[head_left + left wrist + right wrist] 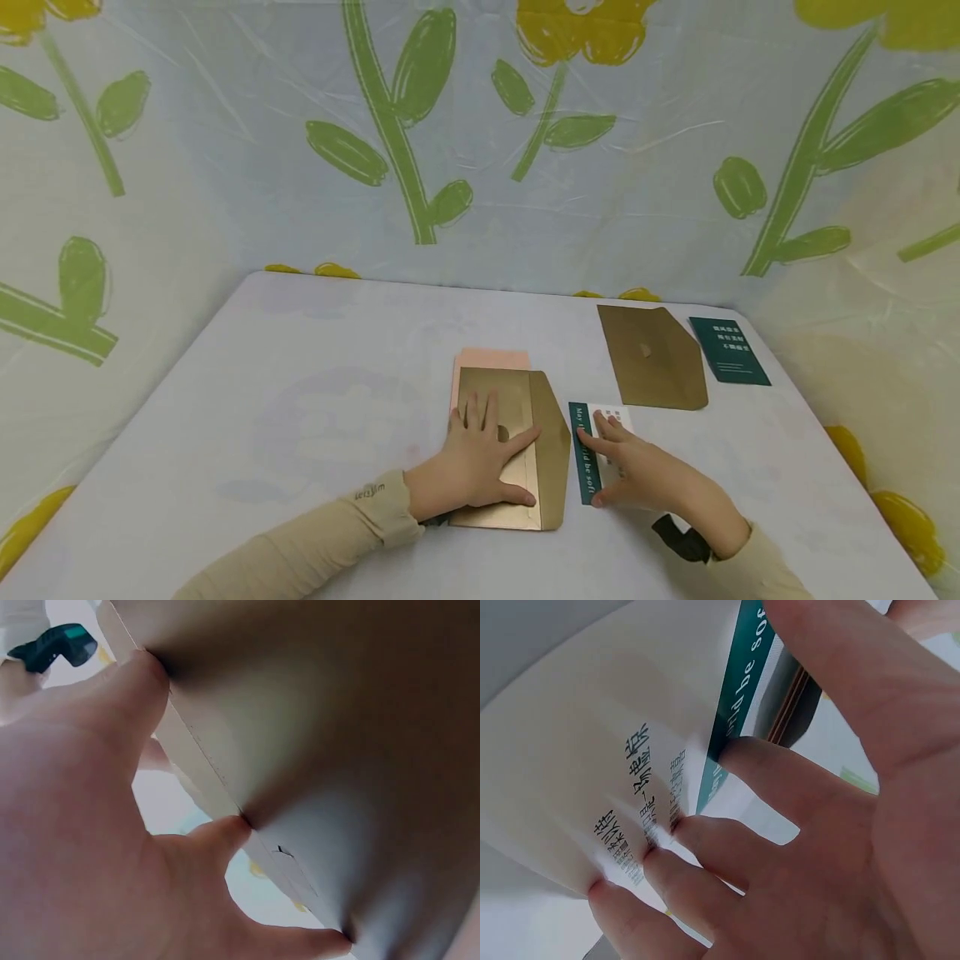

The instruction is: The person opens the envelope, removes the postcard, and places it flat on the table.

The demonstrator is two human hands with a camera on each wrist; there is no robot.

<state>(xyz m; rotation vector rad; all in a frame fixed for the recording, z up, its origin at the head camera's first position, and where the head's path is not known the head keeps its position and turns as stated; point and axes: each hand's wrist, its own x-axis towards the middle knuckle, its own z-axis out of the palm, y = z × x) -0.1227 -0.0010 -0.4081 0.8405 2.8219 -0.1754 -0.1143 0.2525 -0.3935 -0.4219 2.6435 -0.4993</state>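
A gold envelope (pixel 552 475) lies on the table with its flap extended to the right. My left hand (pixel 476 462) rests on it, fingers spread; in the left wrist view the fingertips touch the shiny envelope surface (pixel 315 750). From beneath the envelope's far edge a pink sheet (pixel 491 359) sticks out. Just right of the flap is a white card with a dark green strip (pixel 582 442) and printed text. The right hand (pixel 648 475) is over this card, its spread fingertips touching the printed face (pixel 622 697) in the right wrist view.
At the back right a second gold envelope (pixel 656 358) lies with its flap toward the right. Beside it is a dark green card (pixel 729 350) with white lettering. A flower-print cloth (pixel 637 217) hangs behind the white table (pixel 337 350).
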